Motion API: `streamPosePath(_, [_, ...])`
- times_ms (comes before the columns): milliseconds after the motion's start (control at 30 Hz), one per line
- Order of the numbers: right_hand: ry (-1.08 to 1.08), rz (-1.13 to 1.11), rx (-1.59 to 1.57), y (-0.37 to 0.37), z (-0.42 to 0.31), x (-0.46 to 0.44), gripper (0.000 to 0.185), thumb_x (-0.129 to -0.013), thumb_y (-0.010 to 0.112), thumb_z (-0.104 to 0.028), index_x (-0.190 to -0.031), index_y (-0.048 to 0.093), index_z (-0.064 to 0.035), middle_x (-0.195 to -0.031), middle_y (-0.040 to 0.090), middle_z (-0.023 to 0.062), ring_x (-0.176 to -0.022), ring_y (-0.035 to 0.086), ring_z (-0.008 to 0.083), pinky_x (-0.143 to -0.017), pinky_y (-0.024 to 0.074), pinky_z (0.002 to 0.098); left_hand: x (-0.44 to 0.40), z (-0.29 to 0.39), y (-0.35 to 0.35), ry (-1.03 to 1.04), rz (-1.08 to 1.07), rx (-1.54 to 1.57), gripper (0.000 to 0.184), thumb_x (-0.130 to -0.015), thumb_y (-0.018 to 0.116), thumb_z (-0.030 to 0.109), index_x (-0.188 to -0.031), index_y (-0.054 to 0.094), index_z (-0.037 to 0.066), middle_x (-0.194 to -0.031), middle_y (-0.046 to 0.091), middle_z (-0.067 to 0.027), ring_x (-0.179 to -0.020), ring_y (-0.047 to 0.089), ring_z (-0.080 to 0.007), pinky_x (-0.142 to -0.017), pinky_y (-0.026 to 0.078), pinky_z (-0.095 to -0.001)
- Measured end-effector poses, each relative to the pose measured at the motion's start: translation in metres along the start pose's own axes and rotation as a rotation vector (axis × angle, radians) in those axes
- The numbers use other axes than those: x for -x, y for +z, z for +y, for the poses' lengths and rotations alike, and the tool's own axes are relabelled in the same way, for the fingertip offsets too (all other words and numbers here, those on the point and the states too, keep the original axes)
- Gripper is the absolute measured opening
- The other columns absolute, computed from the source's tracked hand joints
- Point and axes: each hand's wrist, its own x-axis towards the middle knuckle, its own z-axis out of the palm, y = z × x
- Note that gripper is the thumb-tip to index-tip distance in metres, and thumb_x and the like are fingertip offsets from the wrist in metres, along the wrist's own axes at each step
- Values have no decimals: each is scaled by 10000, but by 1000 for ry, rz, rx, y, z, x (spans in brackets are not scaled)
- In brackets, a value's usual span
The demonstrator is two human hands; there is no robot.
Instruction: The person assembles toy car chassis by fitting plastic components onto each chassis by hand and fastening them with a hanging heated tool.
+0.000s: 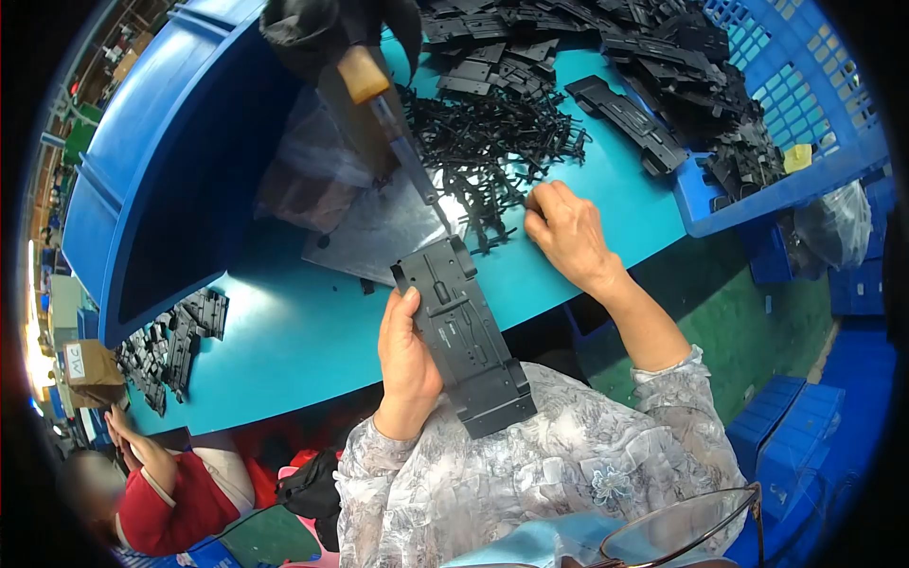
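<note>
the left hand [409, 364] has hold of a black plastic panel [464, 341], its thumb over the near face and the rest of the hand mostly hidden by the panel. the panel is held tilted in front of the person's patterned shirt [587, 426], with its upper end overlapping the table [284, 369] in view. the right hand [570, 235] is partly curled, thumb and fingers bent together at the edge of a heap of small black parts [488, 156]; whether it has hold of one i cannot tell. a tool [402, 151] with a yellow section and a thin metal shaft points down at the panel's upper end; whether its tip touches cannot be made out. behind it lie clear plastic bags [322, 151], beside a big blue bin [109, 208] tipped on its side. more black panels [507, 66] are piled at the far side of the table, and a single panel [627, 125] lies between the small parts and a blue basket [753, 204], which is loaded with black pieces. another pile of black pieces [180, 341] sits at the table's left end, near a co-worker's red sleeve [151, 511].
</note>
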Motion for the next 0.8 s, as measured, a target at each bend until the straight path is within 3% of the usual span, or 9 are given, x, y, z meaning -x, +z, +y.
streamPosePath(133, [13,166,-25,3,0,1,308,-745,536,12,-1053,542,5,-806,518,157,-671,538,295,-583,448,376,-3,-2,2,-14,-7,-18,241,-900,420,157,-1090,465,17,-1031,575,-110,-907,591,-206,-786,505,-351])
streamPosePath(200, [-23,242,-42,2,-1,0,292,-738,537,39,-1029,551,19,-821,514,158,-670,535,281,-580,447,358,-4,-4,-1,-7,18,-18,275,-891,433,170,-1119,465,21,-1032,584,-138,-883,613,-254,-744,533,-395])
streamPosePath(467, [-170,491,-133,7,-1,-8,225,-694,580,111,-902,575,26,-853,517,155,-702,561,277,-574,481,332,-8,-4,-3,2,-17,-32,261,-901,428,176,-1111,458,24,-1000,588,-131,-836,622,-240,-718,541,-374])
streamPosePath(800, [-183,472,-140,9,-3,-8,274,-702,586,85,-967,594,15,-886,572,143,-717,593,247,-589,498,312,-7,-3,-3,40,-129,-65,244,-907,424,149,-1096,451,-4,-999,582,-126,-842,618,-207,-750,529,-332])
